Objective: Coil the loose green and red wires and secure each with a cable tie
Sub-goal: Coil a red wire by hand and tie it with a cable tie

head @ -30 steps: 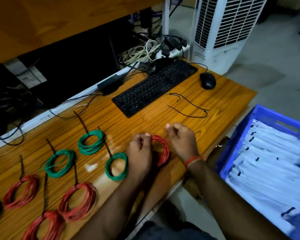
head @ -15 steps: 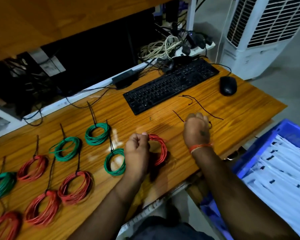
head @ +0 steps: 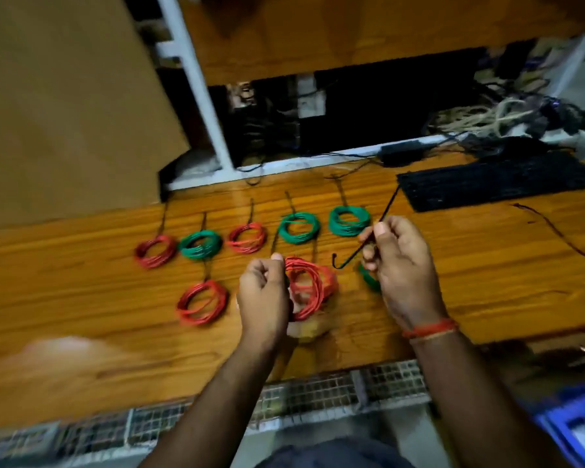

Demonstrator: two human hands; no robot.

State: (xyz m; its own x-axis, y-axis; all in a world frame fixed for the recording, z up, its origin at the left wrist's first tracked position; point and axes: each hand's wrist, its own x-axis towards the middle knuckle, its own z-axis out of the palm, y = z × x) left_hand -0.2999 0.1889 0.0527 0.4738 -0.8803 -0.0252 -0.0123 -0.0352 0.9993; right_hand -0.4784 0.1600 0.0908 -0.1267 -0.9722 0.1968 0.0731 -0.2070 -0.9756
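Note:
My left hand (head: 264,292) grips a red wire coil (head: 306,287) just above the wooden table (head: 487,271). My right hand (head: 399,261) pinches a black cable tie (head: 368,238) between thumb and fingers; the tie's hooked lower end points toward the coil. Several tied coils lie in rows behind: red ones (head: 156,249) (head: 247,236) (head: 201,300) and green ones (head: 200,244) (head: 298,227) (head: 348,219). Another green coil (head: 368,280) is mostly hidden behind my right hand.
A black keyboard (head: 493,182) lies at the back right. A loose black tie (head: 554,228) rests on the table to the right. Tangled cables (head: 487,116) sit behind the keyboard. A blue crate (head: 574,423) stands at the lower right. A brown panel (head: 68,106) fills the left.
My right hand picked a black cable tie off the table and brought it back toward the red coil. The camera swung left, bringing more tied coils into view.

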